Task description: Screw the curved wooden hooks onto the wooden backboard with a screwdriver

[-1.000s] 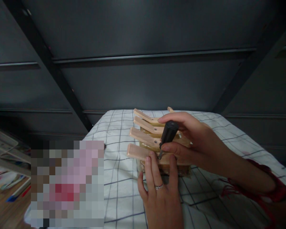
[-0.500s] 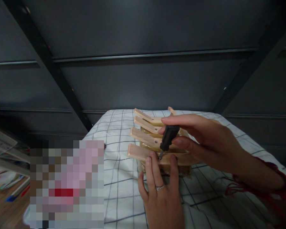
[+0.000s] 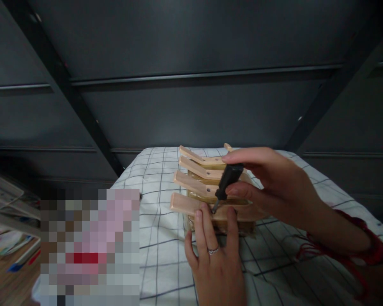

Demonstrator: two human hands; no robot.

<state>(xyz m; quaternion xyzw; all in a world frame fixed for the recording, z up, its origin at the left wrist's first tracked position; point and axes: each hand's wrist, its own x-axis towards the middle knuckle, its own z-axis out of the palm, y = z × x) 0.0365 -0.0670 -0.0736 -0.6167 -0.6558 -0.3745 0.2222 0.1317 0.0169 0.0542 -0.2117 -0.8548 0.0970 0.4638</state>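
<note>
Before you, four pale, smooth wooden pieces [image 3: 196,182] with angled left ends lie in a row; your left hand [image 3: 221,265], fingers spread, presses the nearest one down; your right hand [image 3: 274,187], loosely curled, holds a black screwdriver [image 3: 230,178], its tilted tip on that piece. Checked cloth [image 3: 159,221] stretches out either side; its far edge runs up to dark panels [image 3: 194,112].
</note>
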